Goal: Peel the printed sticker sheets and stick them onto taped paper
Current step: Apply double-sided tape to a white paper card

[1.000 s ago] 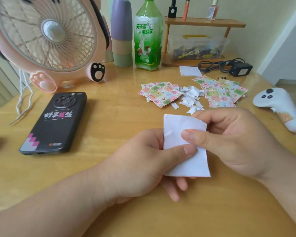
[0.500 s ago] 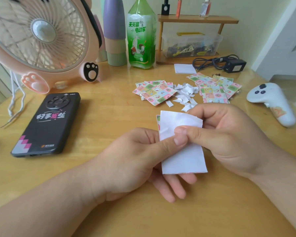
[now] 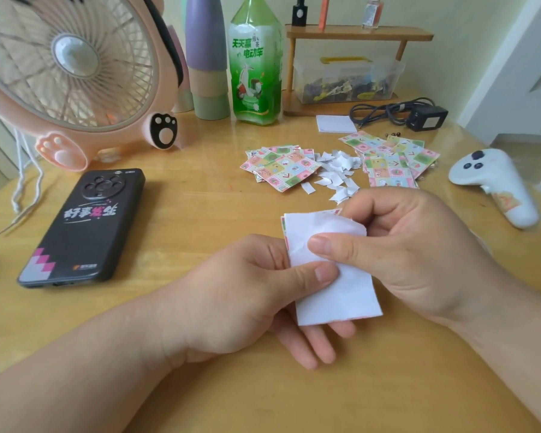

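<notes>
Both hands hold one sticker sheet above the table, its white backing toward me and a strip of colour print showing at its left and top edges. My left hand pinches its left side, thumb on top and fingers underneath. My right hand pinches the upper part, thumb lying across the white backing. Two heaps of printed sticker sheets lie farther back, one at the centre and one to the right. Between them lies a scatter of white paper scraps. A small white paper stack sits behind them.
A black phone lies at the left. A pink fan stands behind it, beside stacked cups and a green bottle. A wooden shelf with a plastic box, a black adapter and a white controller fill the back right.
My right thumb has slid left and down across the white backing, closer to my left thumb. The sheet's top edge has curled, and colour print now shows at its left edge.
</notes>
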A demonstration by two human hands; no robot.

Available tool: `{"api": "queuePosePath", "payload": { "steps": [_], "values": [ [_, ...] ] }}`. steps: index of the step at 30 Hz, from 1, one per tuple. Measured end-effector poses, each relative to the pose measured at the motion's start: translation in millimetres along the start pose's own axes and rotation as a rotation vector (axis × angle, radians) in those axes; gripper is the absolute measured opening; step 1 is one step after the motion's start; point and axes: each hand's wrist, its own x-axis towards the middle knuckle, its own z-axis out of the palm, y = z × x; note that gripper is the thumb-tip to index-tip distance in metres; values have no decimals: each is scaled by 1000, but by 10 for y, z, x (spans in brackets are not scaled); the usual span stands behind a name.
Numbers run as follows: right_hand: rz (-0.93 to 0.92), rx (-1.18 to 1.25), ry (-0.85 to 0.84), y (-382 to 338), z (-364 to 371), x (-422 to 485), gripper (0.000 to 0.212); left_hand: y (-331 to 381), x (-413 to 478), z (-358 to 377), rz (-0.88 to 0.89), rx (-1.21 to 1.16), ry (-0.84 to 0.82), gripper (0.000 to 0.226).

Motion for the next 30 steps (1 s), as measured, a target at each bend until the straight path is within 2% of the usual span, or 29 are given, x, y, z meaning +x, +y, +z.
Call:
{"api": "queuePosePath", "payload": {
  "steps": [4,7,11,15,18,23,26,30],
  "values": [
    [-78,-52,34,-31,43,-24,17,18,1,-10,-10,35,9,28],
    [-89,-48,39,-29,47,-15,16,15,-10,29,21,28,97,18],
    [-80,-33,24,-18,28,-21,20,31,-21,80,44,63,195,27],
    [-85,43,-1,-34,25,-15,39,49,-54,85,27,158,159,17],
    [-92,37,-3,-43,2,16,47,31,-45,86,58,130,179,16],
    [-104,47,21,-30,-58,51,39,-48,16,34,171,12,256,42],
    [-95,58,33,-12,-85,56,25,-60,21,21,219,3,277,47],
    [-105,-19,47,-73,-73,29,21,-35,19,47,240,-31,306,53]
  ]
}}
